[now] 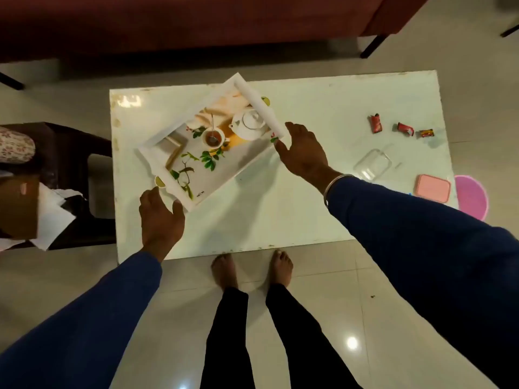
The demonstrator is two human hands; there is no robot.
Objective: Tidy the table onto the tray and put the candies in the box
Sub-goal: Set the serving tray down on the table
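Note:
A white-rimmed tray (pixel 258 105), its floor printed with a teapot, cup and leaves, is turned diagonally over the left half of the white table (pixel 309 220) and casts a shadow below. My left hand (pixel 160 217) grips its near-left corner. My right hand (pixel 303 153) pinches its right corner. Three wrapped candies lie at the far right: a red one (pixel 375 124), a second red one (pixel 405 128) and a smaller one (pixel 427 133). A clear plastic box (pixel 373 164) stands open near them, with its pink lid (pixel 432 188) beside it at the table's right edge.
A dark side table (pixel 70 164) with a cardboard box and papers stands left of the table. A dark red sofa (pixel 196 23) runs along the far side. A pink round object (pixel 471 196) sits past the right edge. My bare feet (pixel 252 270) are at the near edge.

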